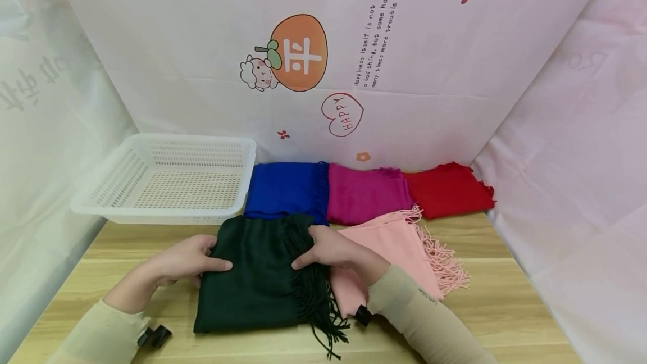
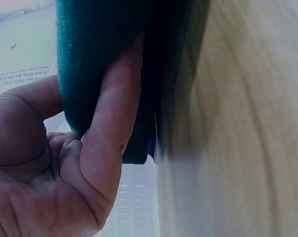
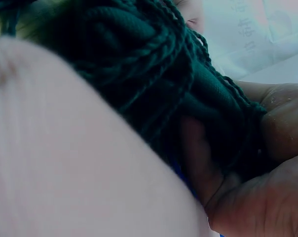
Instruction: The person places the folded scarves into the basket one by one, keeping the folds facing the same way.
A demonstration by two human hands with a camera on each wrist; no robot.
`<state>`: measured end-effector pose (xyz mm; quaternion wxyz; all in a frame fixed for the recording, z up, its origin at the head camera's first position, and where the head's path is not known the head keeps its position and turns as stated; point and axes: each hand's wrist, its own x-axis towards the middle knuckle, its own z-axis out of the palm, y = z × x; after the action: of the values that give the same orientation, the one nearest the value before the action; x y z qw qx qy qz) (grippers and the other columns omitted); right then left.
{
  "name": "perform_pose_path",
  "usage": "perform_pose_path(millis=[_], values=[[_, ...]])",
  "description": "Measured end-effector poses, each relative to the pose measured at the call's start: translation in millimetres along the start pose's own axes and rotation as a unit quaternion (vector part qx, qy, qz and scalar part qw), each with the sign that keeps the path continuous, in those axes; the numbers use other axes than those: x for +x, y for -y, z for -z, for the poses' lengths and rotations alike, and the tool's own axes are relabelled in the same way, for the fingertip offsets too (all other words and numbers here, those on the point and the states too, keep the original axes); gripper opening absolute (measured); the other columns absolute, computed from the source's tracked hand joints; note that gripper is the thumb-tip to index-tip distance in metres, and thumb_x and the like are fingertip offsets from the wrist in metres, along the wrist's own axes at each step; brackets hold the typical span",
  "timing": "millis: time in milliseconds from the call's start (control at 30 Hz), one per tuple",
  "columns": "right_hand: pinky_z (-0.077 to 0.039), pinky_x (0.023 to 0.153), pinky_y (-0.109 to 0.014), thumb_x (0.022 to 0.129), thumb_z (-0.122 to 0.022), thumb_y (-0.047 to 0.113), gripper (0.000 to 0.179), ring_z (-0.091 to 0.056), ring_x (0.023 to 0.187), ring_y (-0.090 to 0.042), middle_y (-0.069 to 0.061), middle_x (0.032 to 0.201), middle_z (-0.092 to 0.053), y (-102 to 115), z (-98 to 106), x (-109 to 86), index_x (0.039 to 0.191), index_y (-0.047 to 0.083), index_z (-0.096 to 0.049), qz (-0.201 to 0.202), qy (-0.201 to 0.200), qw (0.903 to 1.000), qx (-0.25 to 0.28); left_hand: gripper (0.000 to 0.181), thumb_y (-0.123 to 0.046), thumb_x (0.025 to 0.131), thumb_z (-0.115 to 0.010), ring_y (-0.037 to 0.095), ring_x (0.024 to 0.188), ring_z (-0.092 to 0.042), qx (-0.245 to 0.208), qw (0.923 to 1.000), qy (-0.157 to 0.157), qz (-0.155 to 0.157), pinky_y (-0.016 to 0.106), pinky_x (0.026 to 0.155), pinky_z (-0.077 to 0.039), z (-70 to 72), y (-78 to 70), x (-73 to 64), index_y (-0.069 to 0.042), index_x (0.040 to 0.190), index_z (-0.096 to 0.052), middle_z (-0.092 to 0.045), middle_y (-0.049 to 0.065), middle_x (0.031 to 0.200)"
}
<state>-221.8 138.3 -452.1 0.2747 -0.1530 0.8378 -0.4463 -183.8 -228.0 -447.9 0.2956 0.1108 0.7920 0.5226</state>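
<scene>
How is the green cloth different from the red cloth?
The green cloth is very dark; the red cloth is bright. The left hand and right hand hold the green cloth, while no hand touches the red cloth. The green cloth is closer; the red cloth lies farther back. Both are folded and fringed.

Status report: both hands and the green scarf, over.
Left hand, right hand: gripping opposite sides of green scarf. Scarf folded, fringe toward right hand. Pink scarf close on fringed side.

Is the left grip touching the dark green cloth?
Touching: the left wrist view shows the left grip pinching the dark green cloth, thumb on one side, a finger on the other.
</scene>
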Motion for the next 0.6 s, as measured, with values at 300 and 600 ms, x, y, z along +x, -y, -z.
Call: perform_pose_path(millis=[300,600], values=[[-0.037,0.128,-0.057,0.091,-0.096,0.023,0.109,-0.026,0.167,-0.038,-0.022,0.179,-0.028,4.5,7.5,-5.2,0.171,-0.008,-0.029,-0.008,0.003,0.9998,0.019,0.042,-0.021,0.108,-0.077,0.028,0.093,-0.079,-0.017,0.9996,0.016,-0.014,0.044,0.073,-0.069,-6.4,-5.0,1.5,0.009,0.134,-0.06,-0.077,0.013,0.111],[-0.058,0.108,-0.043,0.092,-0.095,0.027,0.107,-0.062,0.09,-0.011,-0.021,0.17,-0.045,8.9,16.5,-10.8,0.172,-0.004,-0.03,-0.01,0.003,0.9999,0.005,0.044,-0.02,0.109,-0.075,0.029,0.093,-0.079,-0.028,0.9992,0.014,-0.023,0.043,0.073,-0.068,-12.4,-9.1,3.2,0.01,0.137,-0.057,-0.079,0.013,0.11]])
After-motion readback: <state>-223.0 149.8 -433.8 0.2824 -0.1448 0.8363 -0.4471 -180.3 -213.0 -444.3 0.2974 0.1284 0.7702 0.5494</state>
